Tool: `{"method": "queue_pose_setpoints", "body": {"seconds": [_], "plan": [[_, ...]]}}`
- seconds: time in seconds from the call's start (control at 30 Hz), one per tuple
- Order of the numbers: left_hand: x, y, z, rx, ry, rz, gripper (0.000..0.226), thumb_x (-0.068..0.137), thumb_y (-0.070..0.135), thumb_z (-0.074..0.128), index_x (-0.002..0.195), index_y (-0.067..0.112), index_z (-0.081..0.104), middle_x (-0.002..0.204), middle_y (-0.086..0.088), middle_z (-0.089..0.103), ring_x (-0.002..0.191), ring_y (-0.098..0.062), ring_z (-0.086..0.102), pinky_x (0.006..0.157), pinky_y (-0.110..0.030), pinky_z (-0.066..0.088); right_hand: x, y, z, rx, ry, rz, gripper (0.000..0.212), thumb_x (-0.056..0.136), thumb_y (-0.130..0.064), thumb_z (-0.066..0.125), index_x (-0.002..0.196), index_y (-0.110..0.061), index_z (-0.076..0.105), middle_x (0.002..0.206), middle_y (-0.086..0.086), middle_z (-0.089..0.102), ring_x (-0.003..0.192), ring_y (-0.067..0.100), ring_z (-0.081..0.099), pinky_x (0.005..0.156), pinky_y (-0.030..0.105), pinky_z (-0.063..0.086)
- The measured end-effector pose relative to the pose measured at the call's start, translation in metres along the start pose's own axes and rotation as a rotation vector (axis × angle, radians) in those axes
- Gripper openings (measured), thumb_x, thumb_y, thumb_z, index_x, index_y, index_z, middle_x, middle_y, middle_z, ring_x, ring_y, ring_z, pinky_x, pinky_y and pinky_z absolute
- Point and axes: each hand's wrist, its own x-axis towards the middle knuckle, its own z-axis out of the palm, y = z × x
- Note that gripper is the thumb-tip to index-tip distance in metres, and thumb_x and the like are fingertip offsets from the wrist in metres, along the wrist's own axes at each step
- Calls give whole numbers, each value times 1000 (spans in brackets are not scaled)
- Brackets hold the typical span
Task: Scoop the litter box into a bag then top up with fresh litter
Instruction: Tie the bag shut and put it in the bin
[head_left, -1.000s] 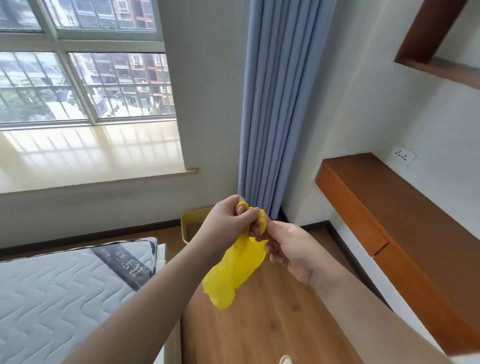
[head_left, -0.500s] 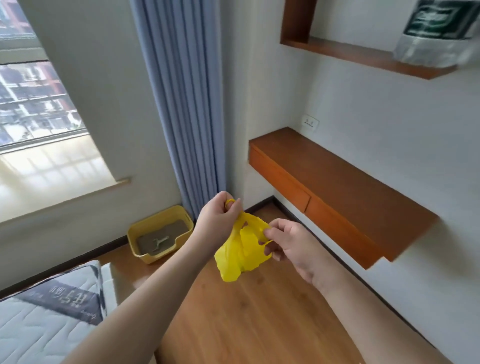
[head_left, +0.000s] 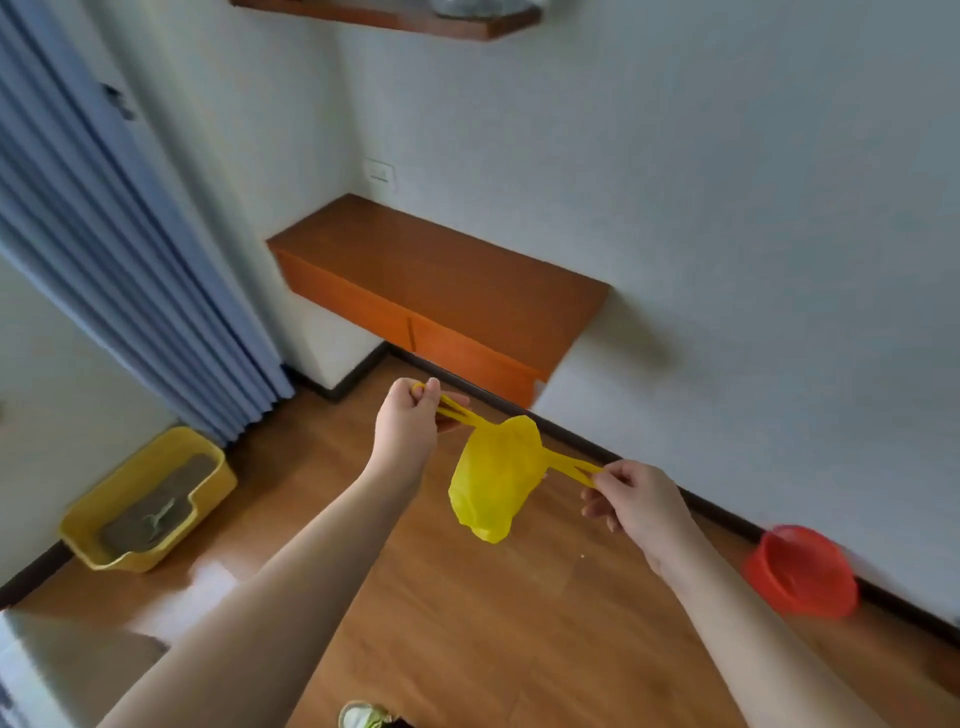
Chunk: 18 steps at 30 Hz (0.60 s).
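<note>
A small yellow plastic bag (head_left: 496, 480) hangs in the air between my hands, its two handles pulled apart. My left hand (head_left: 408, 423) pinches the left handle and my right hand (head_left: 634, 501) pinches the right handle. The yellow litter box (head_left: 150, 499) sits on the wooden floor at the left, by the wall under the curtain. It holds grey litter with a pale scoop (head_left: 161, 512) lying in it. The box is well away from both hands.
A blue curtain (head_left: 119, 291) hangs at the left. A wooden wall-mounted desk (head_left: 441, 291) juts out behind the bag, with a shelf (head_left: 395, 18) above. A red basin (head_left: 800, 569) stands by the right wall. A mattress corner (head_left: 31, 670) shows at lower left.
The view has swung right and down, away from the window. My hands have moved apart, stretching the bag's handles out; the bag was bunched between them before.
</note>
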Motion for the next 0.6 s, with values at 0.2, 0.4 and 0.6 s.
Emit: {"method": "queue_pose_setpoints", "body": {"seconds": [0.2, 0.4, 0.6], "plan": [[-13, -18, 82, -95, -33, -83, 18, 105, 23, 40, 95, 9, 46, 80, -10, 71, 78, -23, 73, 75, -38, 60, -13, 77, -100, 138, 304, 136, 18, 94, -7, 48, 83, -3, 62, 78, 13, 72, 64, 22, 70, 49, 30, 44], [-34, -23, 174, -2, -163, -47, 17, 106, 21, 36, 89, 16, 37, 72, -5, 47, 57, -21, 55, 62, -39, 57, -42, 115, -163, 332, 530, 201, 15, 96, -10, 47, 92, -3, 60, 80, 17, 71, 63, 18, 66, 59, 31, 51], [-50, -17, 265, 331, -521, 430, 17, 98, 27, 53, 112, 27, 42, 64, 2, 42, 52, -11, 42, 55, -30, 38, -42, 114, -217, 814, 532, 158, 25, 98, -9, 43, 115, 6, 53, 107, 22, 64, 94, 31, 68, 83, 37, 55]]}}
